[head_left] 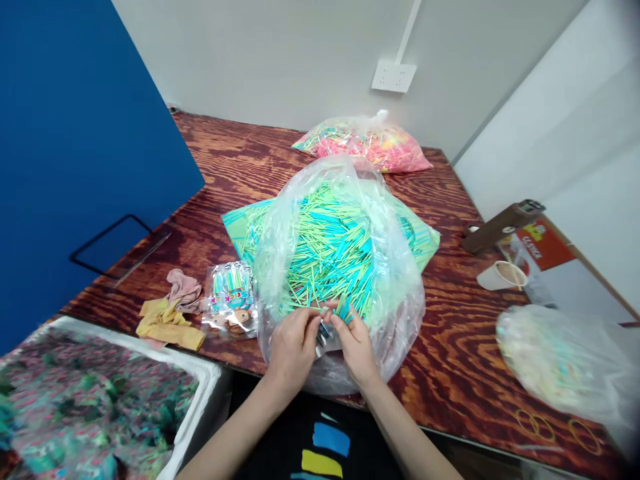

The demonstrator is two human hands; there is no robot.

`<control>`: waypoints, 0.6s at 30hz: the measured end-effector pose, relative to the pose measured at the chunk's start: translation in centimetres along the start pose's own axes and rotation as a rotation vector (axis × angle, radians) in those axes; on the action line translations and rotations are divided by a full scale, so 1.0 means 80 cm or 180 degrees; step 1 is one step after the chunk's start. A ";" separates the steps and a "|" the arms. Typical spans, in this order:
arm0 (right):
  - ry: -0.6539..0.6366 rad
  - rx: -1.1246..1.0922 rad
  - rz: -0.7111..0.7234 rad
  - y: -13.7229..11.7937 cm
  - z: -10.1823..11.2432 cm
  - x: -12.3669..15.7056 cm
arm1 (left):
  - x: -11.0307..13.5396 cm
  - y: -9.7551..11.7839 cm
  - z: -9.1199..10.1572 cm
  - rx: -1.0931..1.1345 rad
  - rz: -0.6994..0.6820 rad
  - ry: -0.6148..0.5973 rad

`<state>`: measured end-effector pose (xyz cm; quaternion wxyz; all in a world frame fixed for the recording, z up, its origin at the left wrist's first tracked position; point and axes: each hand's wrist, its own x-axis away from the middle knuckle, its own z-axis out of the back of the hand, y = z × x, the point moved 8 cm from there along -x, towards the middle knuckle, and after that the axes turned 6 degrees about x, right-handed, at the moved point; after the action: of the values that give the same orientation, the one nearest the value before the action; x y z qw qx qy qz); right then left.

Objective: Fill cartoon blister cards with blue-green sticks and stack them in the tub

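A large clear plastic bag (405, 327) lies open in front of me, full of thin green and blue sticks (330, 240). Both my hands are over its near edge, close together. Between the fingers of my right hand (357, 347) is a small bunch of green and blue sticks (344, 308). My left hand (293, 343) is closed in a pinch near the bunch; what it grips is partly hidden. A shiny, dark and silver piece (324, 335), perhaps a packet, shows between the hands. Left of the bag lies a clear printed packet (231, 293) with sticks inside.
Behind stands a tied bag of pink and green sticks (370, 143). Yellow and pink cloths (173, 320) and a white-rimmed box (205, 373) are at left. On the right are a paper cup (501, 275), a brown cylinder (500, 227), another bag (550, 360) and rubber bands (535, 425).
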<state>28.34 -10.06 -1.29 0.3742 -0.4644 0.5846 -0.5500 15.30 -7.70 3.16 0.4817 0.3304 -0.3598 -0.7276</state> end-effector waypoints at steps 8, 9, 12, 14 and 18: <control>-0.0326 0.0646 0.0584 0.000 -0.013 0.010 | 0.016 0.049 -0.011 -0.0211 -0.1420 0.0206; -0.0287 0.0734 0.0653 0.001 -0.012 0.012 | 0.017 0.052 -0.018 -0.0292 -0.1530 0.0080; -0.0117 0.1018 0.0755 0.002 -0.005 0.014 | 0.021 0.050 -0.034 -0.0434 -0.1661 -0.0291; -0.0206 0.1112 0.0795 0.000 -0.006 0.014 | 0.020 0.041 -0.029 -0.0332 -0.1481 -0.0255; -0.0333 0.1272 0.0780 -0.008 -0.008 0.009 | 0.012 0.012 -0.005 -0.0148 -0.0873 0.0214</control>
<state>27.59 -10.54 -0.49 0.5525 -0.3345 0.4959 -0.5804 15.76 -8.90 3.67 0.3971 0.3894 -0.2779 -0.7832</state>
